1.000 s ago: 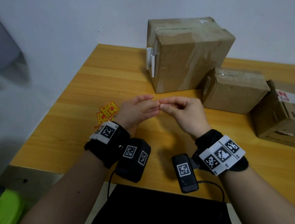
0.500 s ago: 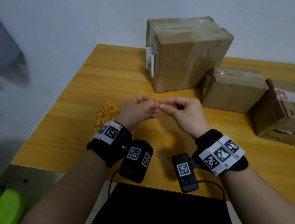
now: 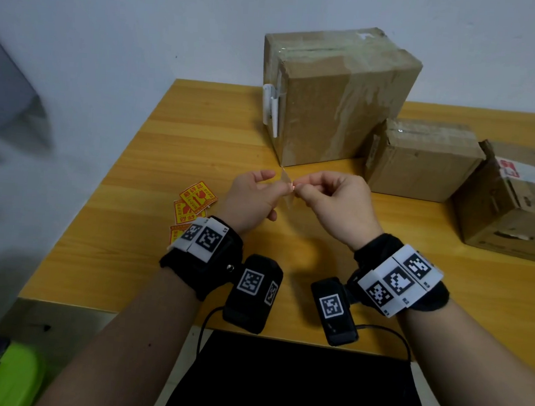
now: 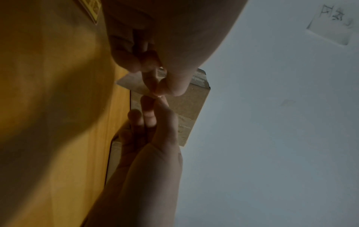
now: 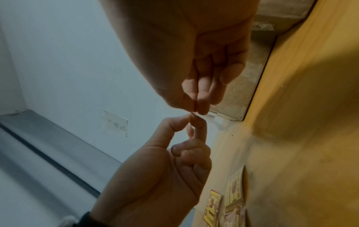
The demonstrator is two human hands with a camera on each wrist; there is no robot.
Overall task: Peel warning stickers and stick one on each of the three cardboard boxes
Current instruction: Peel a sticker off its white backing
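Both hands meet above the table (image 3: 167, 163), in front of the tall cardboard box (image 3: 339, 93). My left hand (image 3: 281, 191) and right hand (image 3: 297, 190) each pinch a corner of one thin sticker (image 3: 286, 177), seen nearly edge-on. The left wrist view shows the sticker (image 4: 132, 83) as a pale sheet under my left hand (image 4: 157, 90), with the right hand's fingertips (image 4: 149, 104) touching its corner. In the right wrist view my right hand (image 5: 196, 109) and left hand (image 5: 191, 118) meet tip to tip. A small box (image 3: 423, 160) and a third box (image 3: 516, 203) stand to the right.
Several loose yellow-and-red warning stickers (image 3: 192, 203) lie on the table left of my left wrist. A white clip-like piece (image 3: 272, 110) hangs on the tall box's left side. The third box bears a white label with red print (image 3: 531, 172). The wall runs just behind the boxes.
The sticker now stands out between my fingertips as a thin upright sheet, and more of it shows. Both hands have stayed almost in the same place.
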